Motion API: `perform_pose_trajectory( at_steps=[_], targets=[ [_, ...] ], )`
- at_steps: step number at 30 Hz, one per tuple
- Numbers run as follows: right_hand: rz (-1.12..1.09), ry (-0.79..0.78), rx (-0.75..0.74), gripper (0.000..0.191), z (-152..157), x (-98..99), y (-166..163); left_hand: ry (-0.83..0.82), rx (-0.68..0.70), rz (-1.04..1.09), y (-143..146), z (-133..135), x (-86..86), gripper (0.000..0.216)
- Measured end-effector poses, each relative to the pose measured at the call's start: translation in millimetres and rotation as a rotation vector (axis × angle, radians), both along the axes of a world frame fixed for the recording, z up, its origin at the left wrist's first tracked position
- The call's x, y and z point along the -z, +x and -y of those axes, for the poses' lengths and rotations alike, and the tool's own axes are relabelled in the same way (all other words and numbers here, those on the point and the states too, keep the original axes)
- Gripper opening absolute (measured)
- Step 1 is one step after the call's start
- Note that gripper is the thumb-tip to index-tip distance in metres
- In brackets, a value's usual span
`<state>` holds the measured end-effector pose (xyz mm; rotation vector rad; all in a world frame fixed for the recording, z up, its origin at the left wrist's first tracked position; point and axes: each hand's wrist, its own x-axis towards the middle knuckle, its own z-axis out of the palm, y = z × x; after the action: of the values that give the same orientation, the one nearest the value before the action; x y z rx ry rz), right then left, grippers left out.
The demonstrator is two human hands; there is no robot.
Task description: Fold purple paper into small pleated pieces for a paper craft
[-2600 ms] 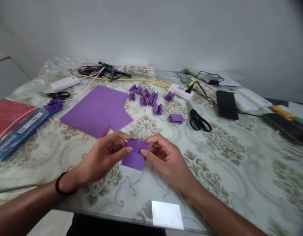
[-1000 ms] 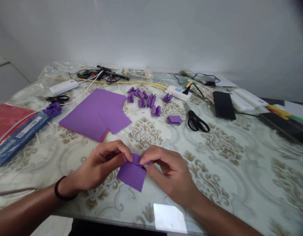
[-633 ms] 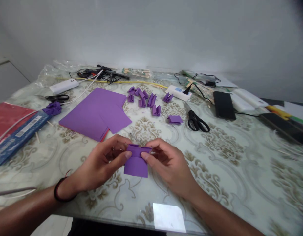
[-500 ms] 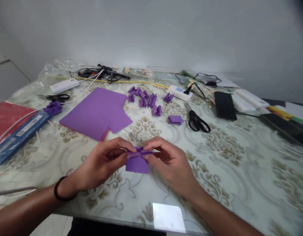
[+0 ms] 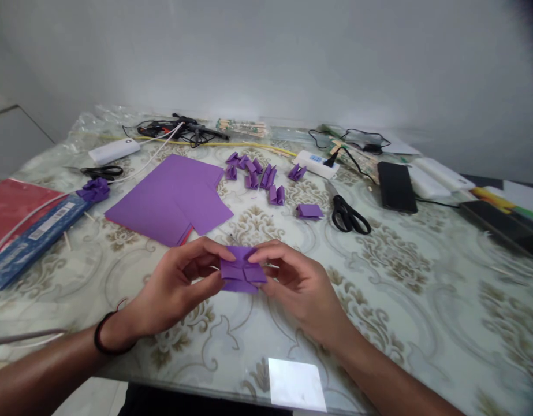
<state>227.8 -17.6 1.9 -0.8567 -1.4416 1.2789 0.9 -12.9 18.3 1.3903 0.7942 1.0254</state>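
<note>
My left hand (image 5: pixel 179 283) and my right hand (image 5: pixel 294 283) both pinch a small folded purple paper piece (image 5: pixel 241 270) just above the table, thumbs on top and fingers under it. The piece shows several folded flaps. Beyond my hands lies a stack of purple paper sheets (image 5: pixel 171 196). A cluster of finished folded purple pieces (image 5: pixel 260 173) sits further back, with one flatter folded piece (image 5: pixel 309 211) to the right of it.
Black scissors (image 5: pixel 348 214) lie right of the folded pieces, a second pair (image 5: pixel 99 171) at the far left. A power strip (image 5: pixel 316 163), black phone (image 5: pixel 395 186), cables (image 5: pixel 179 128), white power bank (image 5: pixel 114 150), blue package (image 5: pixel 32 234) and red sheet (image 5: pixel 10 202) ring the table (image 5: pixel 422 289).
The hanging lower part of the paper has been folded up, so the piece is now shorter and more compact. Both hands stayed in the same place, pinching it.
</note>
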Motion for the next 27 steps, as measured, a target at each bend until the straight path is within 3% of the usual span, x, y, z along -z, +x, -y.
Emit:
perform_pose_trajectory(
  at_steps=[5, 11, 20, 27],
  targets=[
    [0.088, -0.102, 0.047, 0.008, 3.0, -2.9, -0.7, -0.002, -0.041, -0.105, -0.3, 3.1, 2.6, 0.005],
    [0.087, -0.139, 0.071, 0.013, 6.7, -5.5, -3.7, -0.029, -0.015, -0.102, 2.1, 4.8, 2.3, 0.023],
    [0.11, 0.005, 0.112, 0.009, 4.8, -3.6, -2.4, 0.148, -0.036, -0.21, -3.1, 2.4, 3.0, 0.016],
    [0.191, 0.217, 0.124, 0.03, 3.8, -3.9, 1.4, 0.243, -0.078, -0.202, 0.0, 0.6, -2.4, 0.022]
  ],
)
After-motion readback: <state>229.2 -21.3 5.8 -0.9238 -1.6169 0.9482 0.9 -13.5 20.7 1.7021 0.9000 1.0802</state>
